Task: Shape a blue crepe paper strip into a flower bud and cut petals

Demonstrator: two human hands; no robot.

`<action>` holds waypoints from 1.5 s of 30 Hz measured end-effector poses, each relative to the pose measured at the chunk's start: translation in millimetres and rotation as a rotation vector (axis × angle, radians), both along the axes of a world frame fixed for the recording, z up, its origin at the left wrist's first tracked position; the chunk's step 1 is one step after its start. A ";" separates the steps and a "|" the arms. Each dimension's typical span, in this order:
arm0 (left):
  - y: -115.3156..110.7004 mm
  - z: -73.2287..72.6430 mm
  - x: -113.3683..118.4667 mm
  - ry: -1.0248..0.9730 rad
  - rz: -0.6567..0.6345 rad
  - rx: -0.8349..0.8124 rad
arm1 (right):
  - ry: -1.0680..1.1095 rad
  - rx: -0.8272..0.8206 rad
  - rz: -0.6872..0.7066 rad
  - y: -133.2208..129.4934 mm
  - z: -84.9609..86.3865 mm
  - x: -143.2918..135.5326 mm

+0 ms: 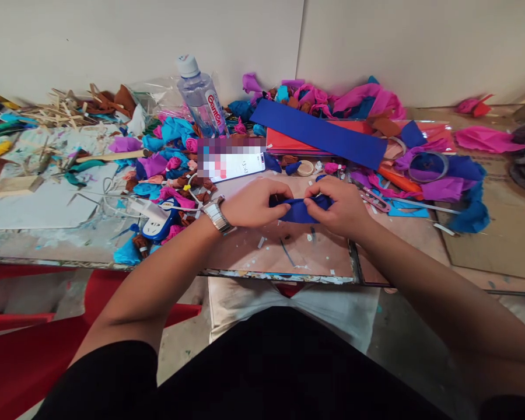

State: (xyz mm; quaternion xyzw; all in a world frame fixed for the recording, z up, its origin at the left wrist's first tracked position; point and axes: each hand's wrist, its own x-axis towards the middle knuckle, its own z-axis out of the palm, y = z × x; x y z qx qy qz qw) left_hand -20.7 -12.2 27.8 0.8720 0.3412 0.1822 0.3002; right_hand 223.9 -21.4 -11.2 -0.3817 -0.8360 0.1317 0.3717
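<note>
Both my hands pinch a short strip of dark blue crepe paper (304, 213) just above the table's front part. My left hand (256, 202), with a metal watch at the wrist, is closed on the strip's left part, thumb and forefinger pressed together. On its right part, my right hand (338, 205) grips the upper edge between thumb and fingers. A longer flat blue strip (317, 133) lies behind the hands on a red sheet pack (289, 143). Between the strip and my hands sits a small roll of tape (305, 168).
Bunched coloured paper pieces (175, 131) crowd the left and back. A phone (240, 167), a water bottle (201, 99) and a blue-white power strip (160, 221) stand or lie left. Pink scissors or a cutter (376, 200), a clear tape roll (429, 167) and cardboard (494, 233) lie right.
</note>
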 end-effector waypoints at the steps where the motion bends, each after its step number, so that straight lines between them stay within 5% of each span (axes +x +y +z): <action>1: 1.0 1.8 -1.7 0.012 0.008 -0.002 | 0.006 0.004 -0.008 0.5 0.8 0.8; 24: 9.8 0.3 -9.4 -0.043 -0.072 -0.209 | 0.003 0.029 0.045 2.1 4.6 5.7; 37: 4.1 2.0 -5.1 0.215 0.025 0.100 | 0.027 0.004 -0.041 6.4 2.6 9.2; 45: 3.5 -3.1 1.9 0.038 -0.073 -0.065 | -0.023 -0.011 0.007 7.3 -1.0 8.7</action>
